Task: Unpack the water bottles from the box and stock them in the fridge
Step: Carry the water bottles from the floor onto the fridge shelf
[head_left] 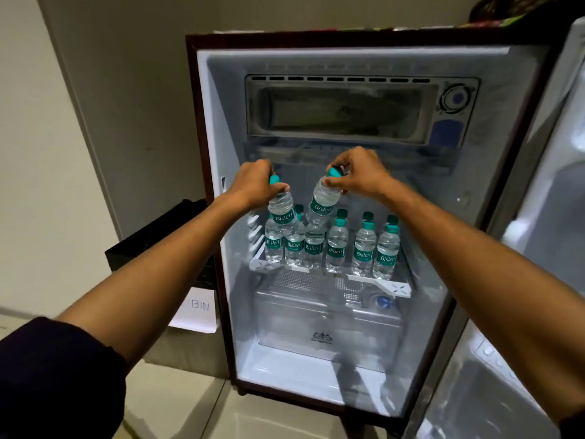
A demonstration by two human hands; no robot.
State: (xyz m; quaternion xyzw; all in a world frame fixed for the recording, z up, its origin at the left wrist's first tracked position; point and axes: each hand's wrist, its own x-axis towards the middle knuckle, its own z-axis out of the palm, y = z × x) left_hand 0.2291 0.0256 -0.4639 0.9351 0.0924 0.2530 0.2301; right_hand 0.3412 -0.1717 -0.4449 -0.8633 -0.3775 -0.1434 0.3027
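Note:
A small fridge [218, 122] stands open in front of me. Several clear water bottles [364, 248] with teal caps and teal labels stand in rows on its middle shelf [392, 288]. My left hand [253, 185] grips one bottle [281, 210] by its neck, tilted, above the left end of the rows. My right hand [361, 172] holds a second bottle [323, 201] by its cap, also tilted, just over the standing bottles. The box is not in view.
The freezer compartment [342, 112] sits at the top, a clear crisper drawer [326, 324] under the shelf. The fridge door [557, 217] hangs open on the right. A black bin [158, 236] with a paper marked BIN [199, 308] stands left of the fridge.

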